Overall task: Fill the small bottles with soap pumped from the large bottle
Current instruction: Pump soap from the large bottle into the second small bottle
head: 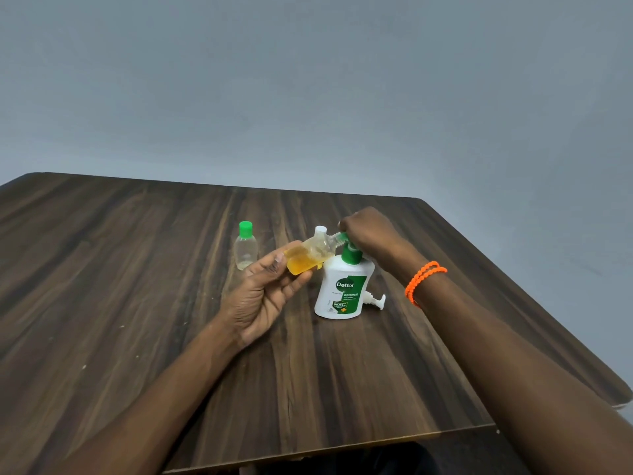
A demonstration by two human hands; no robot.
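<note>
Two bare hands work over a dark wooden table (137, 269). Left hand (263, 296) is palm up, its thumb and fingers (298, 281) curled loosely around the bottom of a small clear bottle (310, 255), which lies tilted with its open neck pointing up and away from the fingertips. Orange soap (301, 264) fills the lower part, nearest the thumb. Right hand (368, 233) is closed over the green pump top of a large white soap bottle (344, 291), fingers bent down on it; the spout (339, 237) sticks out from under the knuckles and meets the small bottle's neck. Orange cord bracelet (424, 277) circles the right wrist. Just beyond the left fingertips stands a second small bottle (246, 246), upright, green cap on, nearly empty. Behind the held bottle a white cap (321, 230) shows, perhaps on a third bottle; it is mostly hidden. Beside the large bottle, below the right wrist, a white pump piece (376, 301) lies on the table.
</note>
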